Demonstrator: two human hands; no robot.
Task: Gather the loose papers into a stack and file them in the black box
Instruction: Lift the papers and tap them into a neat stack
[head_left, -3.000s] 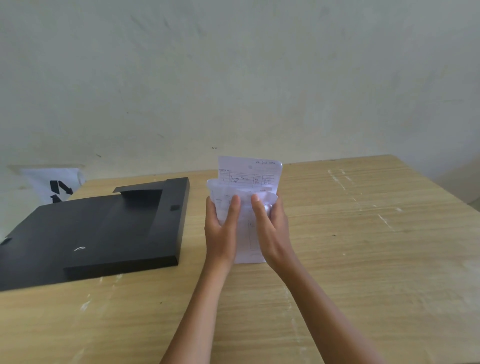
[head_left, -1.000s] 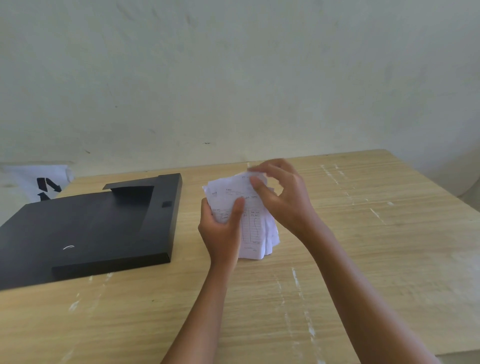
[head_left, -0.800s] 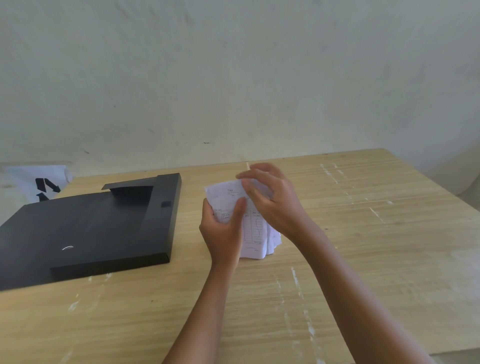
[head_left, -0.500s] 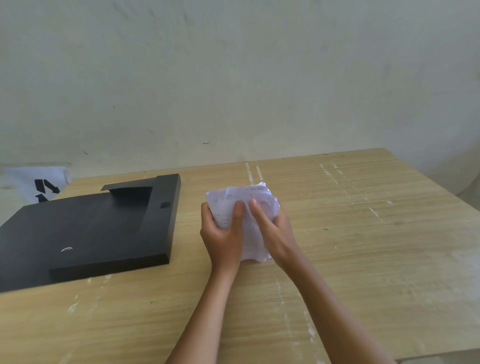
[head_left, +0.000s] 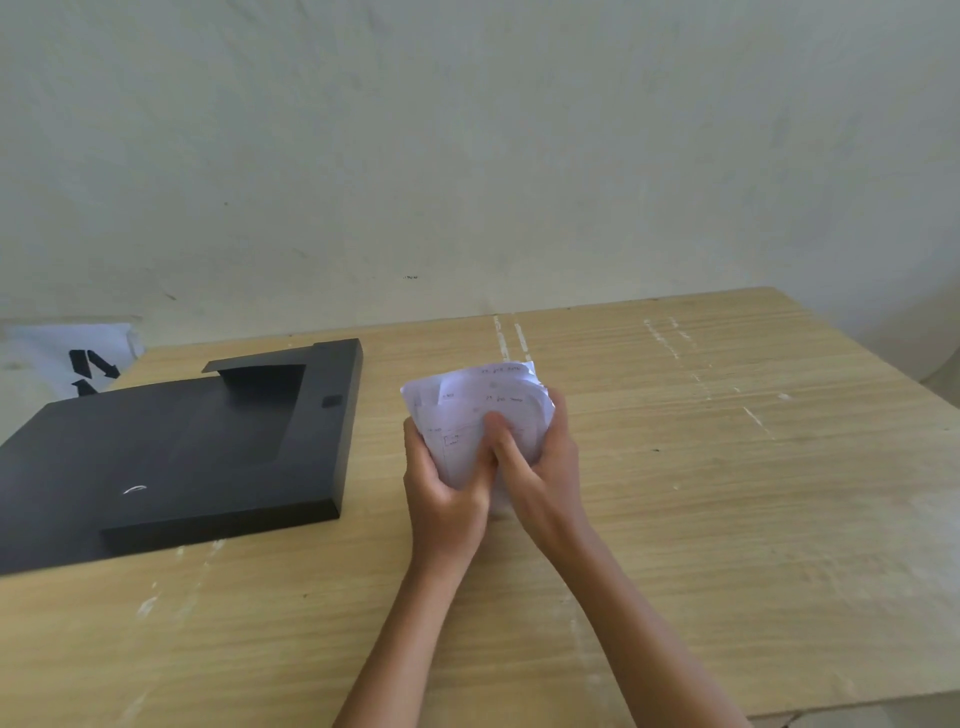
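A bundle of white papers (head_left: 470, 410) with faint handwriting stands upright over the middle of the wooden table (head_left: 727, 493). My left hand (head_left: 444, 493) grips its left side. My right hand (head_left: 540, 467) grips its right side, thumb pressed across the front sheet. The papers curl and fan at the top. The black box (head_left: 171, 457) lies flat and closed to the left of my hands, a short gap away.
A white sheet with black arrow marks (head_left: 78, 358) leans at the far left behind the table. A pale wall rises behind the table's back edge. The table's right and near edges are in view.
My right hand came down from the top of the papers to grip their right side. The bundle now sits squeezed between both hands, slightly curled.
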